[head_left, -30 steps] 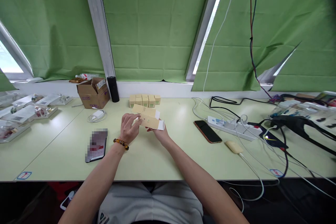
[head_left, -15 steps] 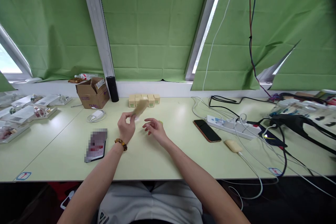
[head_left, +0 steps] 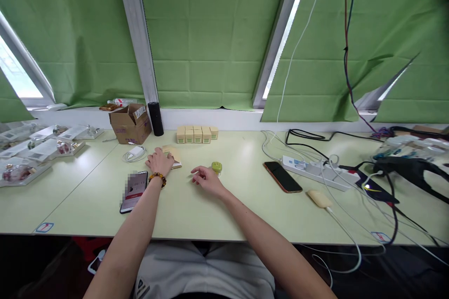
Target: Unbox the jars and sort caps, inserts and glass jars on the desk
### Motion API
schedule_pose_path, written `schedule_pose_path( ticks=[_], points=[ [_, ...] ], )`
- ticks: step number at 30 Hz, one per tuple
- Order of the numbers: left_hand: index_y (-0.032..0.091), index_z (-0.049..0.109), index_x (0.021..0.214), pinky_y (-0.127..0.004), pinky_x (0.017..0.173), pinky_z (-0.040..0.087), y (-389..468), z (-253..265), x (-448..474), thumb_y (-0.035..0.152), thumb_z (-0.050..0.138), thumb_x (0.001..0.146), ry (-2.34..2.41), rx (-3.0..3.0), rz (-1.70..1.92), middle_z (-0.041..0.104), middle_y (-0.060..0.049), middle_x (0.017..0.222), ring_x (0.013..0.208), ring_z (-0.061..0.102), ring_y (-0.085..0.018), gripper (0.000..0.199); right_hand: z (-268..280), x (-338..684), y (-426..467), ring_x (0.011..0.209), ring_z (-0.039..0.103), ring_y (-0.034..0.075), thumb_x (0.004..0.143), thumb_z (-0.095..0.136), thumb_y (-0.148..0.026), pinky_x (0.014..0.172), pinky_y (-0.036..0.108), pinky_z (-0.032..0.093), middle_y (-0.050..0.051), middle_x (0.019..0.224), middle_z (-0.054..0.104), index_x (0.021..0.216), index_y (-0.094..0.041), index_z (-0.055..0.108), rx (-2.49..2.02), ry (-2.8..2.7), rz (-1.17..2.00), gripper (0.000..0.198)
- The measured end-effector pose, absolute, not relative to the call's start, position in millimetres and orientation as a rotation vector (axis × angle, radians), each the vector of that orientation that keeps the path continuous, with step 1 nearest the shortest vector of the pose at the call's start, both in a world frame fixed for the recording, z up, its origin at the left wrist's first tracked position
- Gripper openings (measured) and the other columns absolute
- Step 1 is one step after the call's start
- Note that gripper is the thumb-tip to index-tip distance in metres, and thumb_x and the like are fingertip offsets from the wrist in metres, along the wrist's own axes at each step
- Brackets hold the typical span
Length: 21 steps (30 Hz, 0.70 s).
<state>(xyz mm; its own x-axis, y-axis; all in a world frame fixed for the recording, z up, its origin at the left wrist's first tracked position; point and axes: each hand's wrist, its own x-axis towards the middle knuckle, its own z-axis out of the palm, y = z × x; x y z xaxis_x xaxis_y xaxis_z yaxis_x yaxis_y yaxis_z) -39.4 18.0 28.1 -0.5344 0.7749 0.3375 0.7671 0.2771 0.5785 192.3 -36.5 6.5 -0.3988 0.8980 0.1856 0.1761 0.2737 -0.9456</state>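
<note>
My left hand [head_left: 159, 162], with a beaded bracelet at the wrist, is low over the table with its fingers stretched out. It lies at the left edge of a flat tan piece of cardboard [head_left: 173, 153], partly covering it; a white edge shows along the near side. My right hand [head_left: 207, 180] hovers with loosely bent fingers and nothing visible in them. Just behind it sits a small container with a green lid [head_left: 216, 167]. Several small tan boxes [head_left: 194, 135] with green labels stand in a row farther back.
On the left are a phone [head_left: 135, 191], a coiled white charger cable [head_left: 135, 152], a cardboard carton [head_left: 130, 124] and a black cylinder [head_left: 155, 119]. To the right lie another phone [head_left: 282, 177], a power strip [head_left: 319, 174], a cream mouse-shaped device [head_left: 319, 198] and tangled cables.
My left hand has moved left and down to the table, and the tan cardboard it held up now lies flat. The green-lidded container shows more clearly behind my right hand.
</note>
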Motion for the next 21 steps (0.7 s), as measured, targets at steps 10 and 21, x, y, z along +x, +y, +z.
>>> schedule_pose_path(
  ticks=[10, 21],
  points=[
    [0.005, 0.049, 0.145, -0.053, 0.12, 0.027, 8.9, 5.8, -16.1, 0.042, 0.033, 0.103, 2.235, 2.318, 0.363, 0.044, -0.028, 0.157, 0.149, 0.036, -0.039, 0.058, 3.6, 190.3, -36.6, 0.074, 0.068, 0.018, 0.091, 0.065, -0.033, 0.075, 0.032, 0.053, 0.002, 0.082, 0.076, 0.104, -0.023, 0.068, -0.977, -1.821, 1.143, 0.018],
    [0.017, 0.057, 0.135, -0.052, 0.117, 0.032, 23.5, 0.0, -35.1, 0.034, 0.027, 0.104, 2.154, 2.274, 0.324, 0.049, -0.019, 0.155, 0.151, 0.036, -0.031, 0.047, 4.1, 189.9, -40.9, 0.077, 0.069, 0.019, 0.091, 0.063, -0.031, 0.078, 0.034, 0.054, 0.001, 0.083, 0.076, 0.105, -0.024, 0.069, -0.984, -1.883, 1.121, 0.017]
  ],
)
